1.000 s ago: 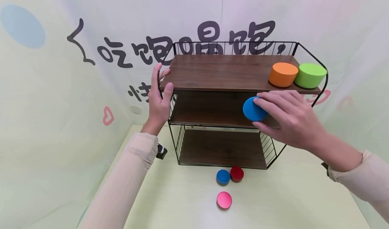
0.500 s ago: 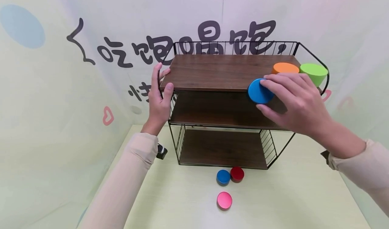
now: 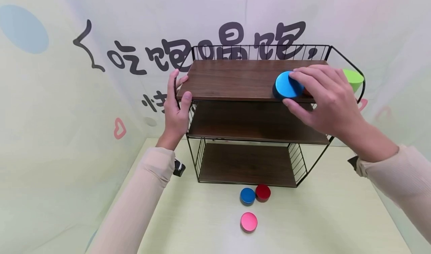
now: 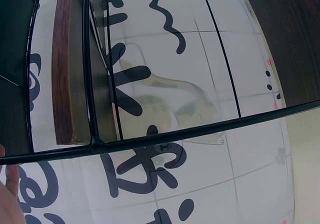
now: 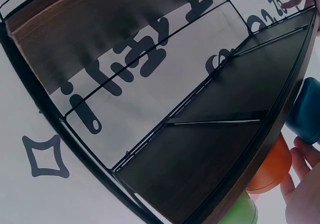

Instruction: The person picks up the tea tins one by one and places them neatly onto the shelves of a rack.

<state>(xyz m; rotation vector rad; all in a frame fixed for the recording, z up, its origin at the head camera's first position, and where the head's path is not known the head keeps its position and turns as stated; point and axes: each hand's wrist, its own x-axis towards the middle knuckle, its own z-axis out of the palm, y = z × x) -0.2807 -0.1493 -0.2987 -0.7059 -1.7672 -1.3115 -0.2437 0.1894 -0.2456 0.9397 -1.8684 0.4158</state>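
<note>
We see the right hand (image 3: 331, 100) pinching a blue cylinder (image 3: 286, 85) between thumb and fingers, now lifted from in front of the middle shelf (image 3: 249, 123) to the front edge of the top shelf (image 3: 232, 80). That rise, we judge, brings it level with the orange block (image 5: 272, 171) and green block (image 3: 353, 80) at the right end; we cannot tell whether its base touches wood. The left hand (image 3: 177, 110) grips the rack (image 3: 193, 52) at its upper left side. Blue (image 3: 247, 196), red (image 3: 263, 192) and pink (image 3: 248, 222) discs lie on the table (image 3: 320, 220) in front.
</note>
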